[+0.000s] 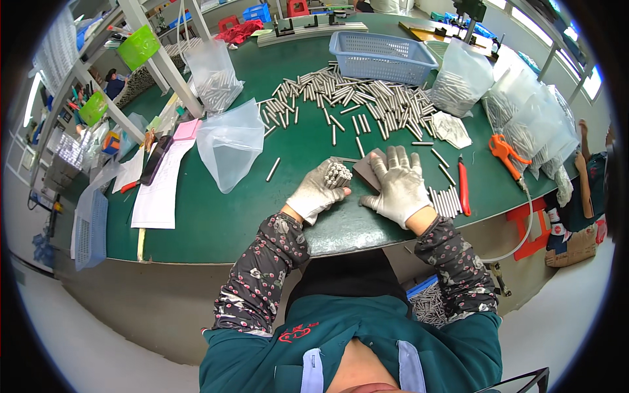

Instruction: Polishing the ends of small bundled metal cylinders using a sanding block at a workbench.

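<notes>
A bundle of short metal pins is wrapped in the fingers of my gloved left hand, their ends facing up. My gloved right hand lies flat with fingers stretched out, partly over a dark grey block. What is under that palm is hidden. Beside the right wrist is a row of pins, with red-handled pliers to its right. Beyond both hands spreads a large loose pile of metal pins.
Behind the pile stands a blue plastic basket. Bags of pins line the right side, near an orange air gun with a hose. On the left lie a clear plastic bag and paper sheets. A crumpled cloth sits by the pile.
</notes>
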Demonstrator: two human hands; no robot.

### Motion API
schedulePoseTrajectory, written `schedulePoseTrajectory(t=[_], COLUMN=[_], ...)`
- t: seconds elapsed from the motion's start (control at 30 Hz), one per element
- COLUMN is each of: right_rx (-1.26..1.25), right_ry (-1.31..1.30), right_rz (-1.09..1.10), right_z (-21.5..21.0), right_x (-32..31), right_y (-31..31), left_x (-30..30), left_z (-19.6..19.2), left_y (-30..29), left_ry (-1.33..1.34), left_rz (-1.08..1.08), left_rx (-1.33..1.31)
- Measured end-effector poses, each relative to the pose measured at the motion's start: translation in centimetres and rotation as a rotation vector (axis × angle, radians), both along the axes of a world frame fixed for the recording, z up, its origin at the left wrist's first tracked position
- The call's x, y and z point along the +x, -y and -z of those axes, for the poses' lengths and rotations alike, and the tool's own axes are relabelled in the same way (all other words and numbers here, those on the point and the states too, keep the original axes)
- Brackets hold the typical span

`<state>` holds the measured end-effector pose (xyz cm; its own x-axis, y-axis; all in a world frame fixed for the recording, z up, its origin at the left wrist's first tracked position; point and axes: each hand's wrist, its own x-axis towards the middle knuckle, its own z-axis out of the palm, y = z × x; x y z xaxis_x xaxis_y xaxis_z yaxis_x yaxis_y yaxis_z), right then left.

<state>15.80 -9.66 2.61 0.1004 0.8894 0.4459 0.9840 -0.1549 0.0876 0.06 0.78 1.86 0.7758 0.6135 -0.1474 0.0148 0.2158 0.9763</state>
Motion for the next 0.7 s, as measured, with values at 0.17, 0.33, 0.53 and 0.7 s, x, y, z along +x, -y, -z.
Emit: schedulePoseTrajectory(t=[0.17,0.33,0.53,0.7], right_rx=[0.158,0.08,0.202,0.201], right_ry=[-0.329,-0.302,-0.316,-0.379], right_rz=[-0.072,-0.374,-0.533,-0.064], right_z=[-2.8,-4.8,-5.3,-5.1], right_x=[0.1,-2.1,-1.7,1.7], right_y=[0.4,0.8,0.9,-0.6], left_x=[0.0,-0.2,0.5,0.1], left_z=[0.2,0.7,0.4,0.8], left_y=[-0.3,-0.6,-0.3,-0.5], left_ry=[-0.026,0.071,0.073,0.046], left_rz=[0.018,0.019,-0.037,-0.013], left_rx=[0.019,-0.011,0.061,-0.028])
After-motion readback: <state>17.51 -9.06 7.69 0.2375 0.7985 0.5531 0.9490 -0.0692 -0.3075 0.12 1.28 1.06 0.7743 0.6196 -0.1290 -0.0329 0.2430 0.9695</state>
